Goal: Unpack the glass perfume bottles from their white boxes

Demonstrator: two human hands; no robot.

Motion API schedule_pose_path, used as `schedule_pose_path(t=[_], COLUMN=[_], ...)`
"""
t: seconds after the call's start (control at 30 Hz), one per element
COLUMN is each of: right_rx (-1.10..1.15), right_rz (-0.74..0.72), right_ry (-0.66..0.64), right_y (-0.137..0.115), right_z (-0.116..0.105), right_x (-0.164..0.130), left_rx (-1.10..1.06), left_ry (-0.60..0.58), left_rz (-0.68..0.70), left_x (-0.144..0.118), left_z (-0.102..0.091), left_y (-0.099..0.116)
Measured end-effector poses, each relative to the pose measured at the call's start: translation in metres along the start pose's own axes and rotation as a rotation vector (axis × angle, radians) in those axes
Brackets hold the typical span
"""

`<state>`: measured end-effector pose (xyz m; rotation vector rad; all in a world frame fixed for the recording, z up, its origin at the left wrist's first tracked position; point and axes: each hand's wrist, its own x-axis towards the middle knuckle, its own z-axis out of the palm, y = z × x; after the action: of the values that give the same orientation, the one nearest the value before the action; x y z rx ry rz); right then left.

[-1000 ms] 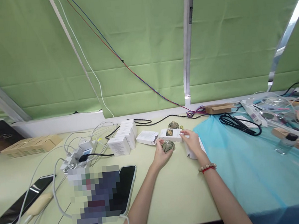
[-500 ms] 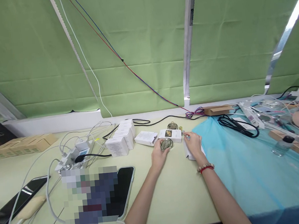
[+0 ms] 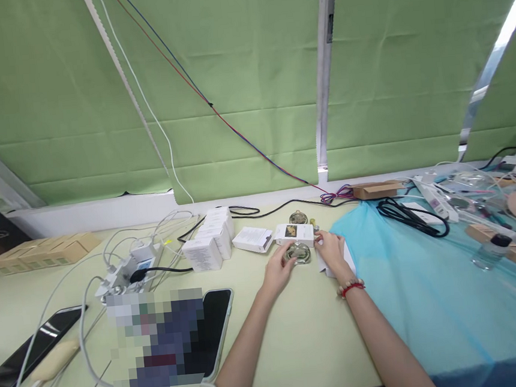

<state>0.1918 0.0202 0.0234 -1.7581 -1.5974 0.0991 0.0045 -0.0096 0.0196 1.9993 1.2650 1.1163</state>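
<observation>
Both hands have closed in on each other since half a second ago, and the round metal piece point(image 3: 299, 252) now sits between them. To the outer side of the left hand point(image 3: 279, 270) lies a phone point(image 3: 215, 323) amid loose charging cables point(image 3: 87, 305) — a snag risk, I judge, if that arm sweeps back. Its fingers curl against the piece's near edge; the right hand point(image 3: 333, 252) pinches its far side, resting over a white carton point(image 3: 331, 264). Beyond the fingertips sits a printed box point(image 3: 294, 233) — a slip could knock it.

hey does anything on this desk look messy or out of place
Mostly the white cables: they sprawl tangled over the table around the charger hub. Otherwise the white boxes stand neatly; both hands hold a round glass piece.
</observation>
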Motion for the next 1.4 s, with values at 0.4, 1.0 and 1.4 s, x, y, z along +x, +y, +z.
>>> schedule_pose_path(t=[0.4, 1.0, 1.4], right_rx=[0.635, 0.472, 0.712], right_rz=[-0.264, -0.295, -0.222], right_ry=[-0.388, -0.477, -0.878], right_y=[-0.026, -0.029, -0.023], right_z=[-0.012, -0.014, -0.023], right_x=[-0.005, -0.006, -0.01], left_rx=[0.087, 0.476, 0.558], left_ry=[0.08, -0.186, -0.19], left_rz=[0.027, 0.204, 0.117], left_x=[0.001, 0.067, 0.044], left_z=[0.002, -0.019, -0.025], left_y=[-0.004, -0.015, 0.002])
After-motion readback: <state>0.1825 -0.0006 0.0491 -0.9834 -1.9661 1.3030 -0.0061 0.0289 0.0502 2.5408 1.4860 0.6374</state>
